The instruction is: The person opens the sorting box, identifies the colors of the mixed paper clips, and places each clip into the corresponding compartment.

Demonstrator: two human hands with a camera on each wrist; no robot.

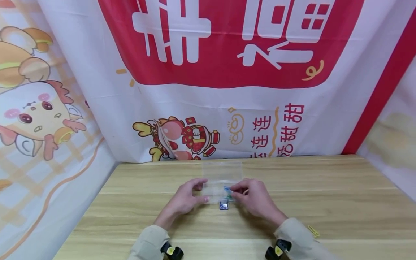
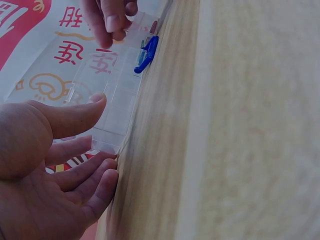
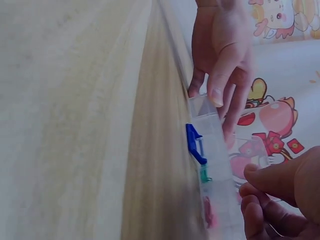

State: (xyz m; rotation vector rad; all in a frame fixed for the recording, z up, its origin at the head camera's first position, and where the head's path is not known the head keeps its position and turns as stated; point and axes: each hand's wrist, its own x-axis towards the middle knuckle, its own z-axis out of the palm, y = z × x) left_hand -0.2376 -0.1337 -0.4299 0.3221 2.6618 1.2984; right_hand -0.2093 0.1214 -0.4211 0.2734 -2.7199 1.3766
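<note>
A clear plastic box [image 1: 214,193] with small compartments lies on the table, its clear lid [image 1: 222,170] swung back. My left hand [image 1: 186,196] holds the box's left end, thumb at the front and fingers toward the back. Over the right part, my right hand [image 1: 255,198] pinches thumb and forefinger together, with a light-blue paper clip [image 1: 226,188] right at the fingertips in the head view. A dark blue latch [image 3: 194,143] sits on the front wall. Behind that wall show a green piece [image 3: 205,173] and a pink piece [image 3: 209,212].
A yellow paper clip [image 1: 313,231] lies on the wooden table [image 1: 146,224] beside my right sleeve. Behind the table's far edge hangs a printed red and white cloth [image 1: 227,97], and another printed cloth [image 1: 48,144] covers the left side.
</note>
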